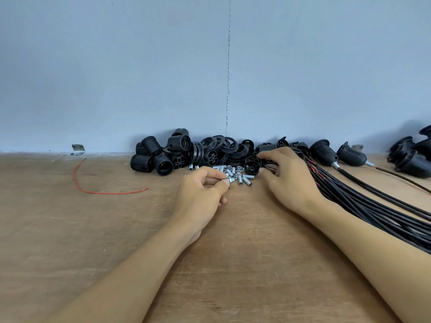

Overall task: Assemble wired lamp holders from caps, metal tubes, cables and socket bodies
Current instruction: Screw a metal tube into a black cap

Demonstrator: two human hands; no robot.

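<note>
At a wooden desk (116, 241), a person's left hand (203, 192) pinches one metal tube (229, 180) between thumb and forefinger at the edge of a loose pile of tubes (242, 177). The right hand (289, 180) curls its fingers round a black cap (251, 167) just beyond that pile, its palm lying over the near ends of the cables (373, 206); whether it also holds a cable cannot be told. Two wired holders (326, 152) lie finished against the wall on the right, each with tube and cable fitted, and further dark pieces at the far right edge may be more. A heap of socket bodies (151, 157) and caps (221, 148) waits along the wall, so most of the work appears to lie ahead. A stray red wire (93, 191) lies to the left.
</note>
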